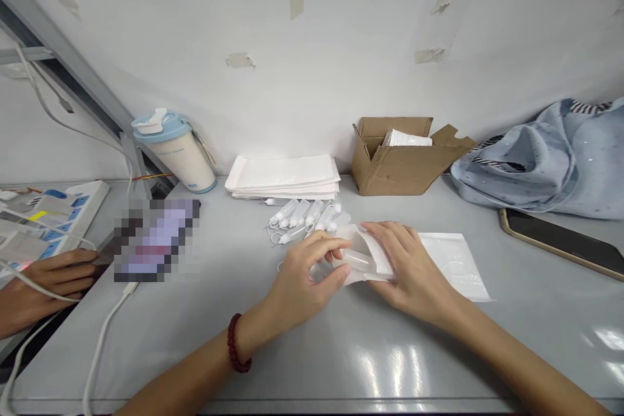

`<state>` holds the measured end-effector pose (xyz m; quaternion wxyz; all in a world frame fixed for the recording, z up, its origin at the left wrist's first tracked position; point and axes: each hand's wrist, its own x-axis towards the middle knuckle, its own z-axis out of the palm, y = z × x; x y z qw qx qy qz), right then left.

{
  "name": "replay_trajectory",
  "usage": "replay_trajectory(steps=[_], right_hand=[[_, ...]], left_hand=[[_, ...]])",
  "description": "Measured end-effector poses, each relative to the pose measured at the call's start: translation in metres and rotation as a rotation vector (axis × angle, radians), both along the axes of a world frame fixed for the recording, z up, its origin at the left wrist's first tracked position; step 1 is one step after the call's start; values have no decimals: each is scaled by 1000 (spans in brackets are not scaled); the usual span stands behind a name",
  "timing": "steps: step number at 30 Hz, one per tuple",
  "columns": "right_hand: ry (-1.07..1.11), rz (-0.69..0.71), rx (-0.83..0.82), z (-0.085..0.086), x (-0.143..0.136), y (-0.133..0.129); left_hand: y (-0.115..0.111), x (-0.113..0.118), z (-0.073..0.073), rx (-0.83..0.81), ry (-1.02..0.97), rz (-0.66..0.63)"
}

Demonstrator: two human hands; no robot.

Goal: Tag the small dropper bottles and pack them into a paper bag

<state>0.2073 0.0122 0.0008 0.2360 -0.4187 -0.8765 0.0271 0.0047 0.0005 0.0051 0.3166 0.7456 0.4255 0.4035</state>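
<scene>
My left hand [314,270], with a dark red bead bracelet on its wrist, has its thumb and fingers closed at the end of a small translucent plastic bottle [359,262]. That bottle lies in the mouth of a white padded envelope [385,260]. Wrapped over the envelope from the other side is my right hand [407,266], which holds the mouth apart. White padded material [453,263] stretches out flat past my right hand; whether it is the same envelope is hidden. Several small plastic bottles [302,214] with thin loops lie heaped just beyond my left hand.
Behind the bottles lies a stack of white envelopes [285,175], beside an open cardboard box [397,169]. A tumbler [178,156], cabled phone [158,240], power strip [88,201] and another person's hand [53,283] are left. Right are a black phone [565,240] and blue cloth bag [546,156].
</scene>
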Motion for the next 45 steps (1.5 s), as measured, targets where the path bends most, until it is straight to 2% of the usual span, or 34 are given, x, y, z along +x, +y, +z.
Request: replay_trajectory(steps=[3,7,10,12,17,20,26,31,34,40,45], right_hand=[[-10,12,1,-2,0,0],[-15,13,-19,-1,1,0],[-1,14,-30,3,2,-1],[7,19,-38,5,1,-2],[21,80,-79,7,-4,-10],[35,118,-110,8,-7,-14],[2,147,-101,7,-11,-18],[-41,142,-91,6,-14,-21],[-50,149,-94,5,-14,-22],[-48,185,-131,3,-14,-22],[-27,173,-131,4,-11,-19]], left_hand=[[0,1,-1,-46,117,21],[4,-4,1,46,156,77],[8,-9,2,187,145,155],[9,-11,1,325,164,164],[4,-11,-2,625,334,0],[0,-10,0,719,411,-20],[-1,-8,5,856,455,57],[-2,-9,4,941,504,96],[-4,-9,2,964,545,61],[-5,-6,-6,874,518,-45],[-3,-8,-4,806,533,-155]])
